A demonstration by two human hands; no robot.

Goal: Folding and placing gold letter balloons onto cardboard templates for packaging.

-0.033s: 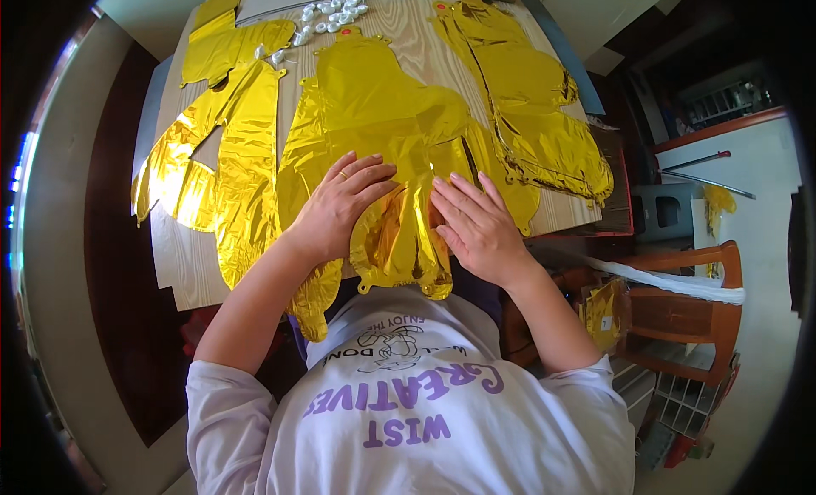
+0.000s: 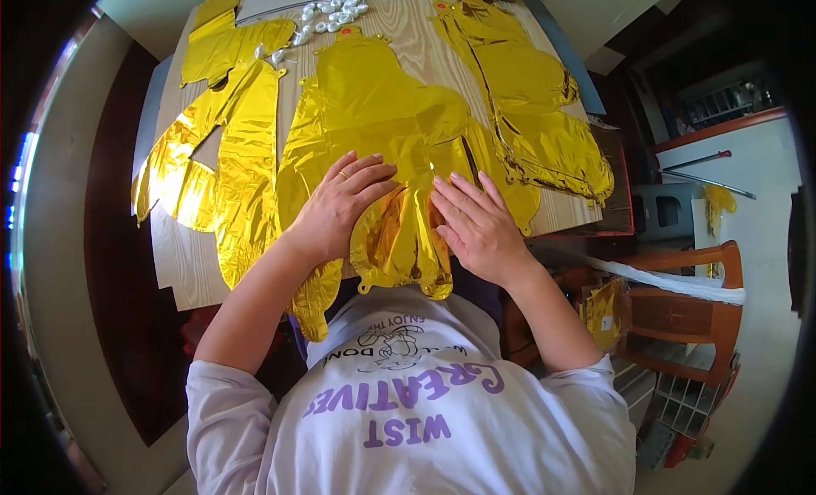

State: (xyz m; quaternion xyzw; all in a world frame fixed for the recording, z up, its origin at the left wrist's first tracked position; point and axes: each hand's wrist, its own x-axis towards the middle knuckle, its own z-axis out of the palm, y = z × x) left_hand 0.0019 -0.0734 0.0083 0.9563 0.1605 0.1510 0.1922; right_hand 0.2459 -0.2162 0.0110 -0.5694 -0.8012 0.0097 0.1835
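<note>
A flat gold foil balloon [image 2: 365, 112] lies in front of me on the table, its lower end hanging over the near edge toward my shirt. Both palms rest on it. My left hand [image 2: 340, 201] is spread on its left part, fingers stretched out and a ring on one of them. My right hand [image 2: 480, 223] lies flat on the right part, fingertips pointing away from me. Between the hands the foil bulges in creased folds. Neither hand grips anything. More flat gold foil balloons lie to the left [image 2: 246, 146] and to the right [image 2: 544, 129].
Beneath the foil is a wood-grain table [image 2: 399, 23]. Small silvery-white ribbon rolls [image 2: 336, 14] are heaped at its far side. A wooden chair [image 2: 680, 316] with white plastic over it stands at the right, near a grey stool [image 2: 663, 210].
</note>
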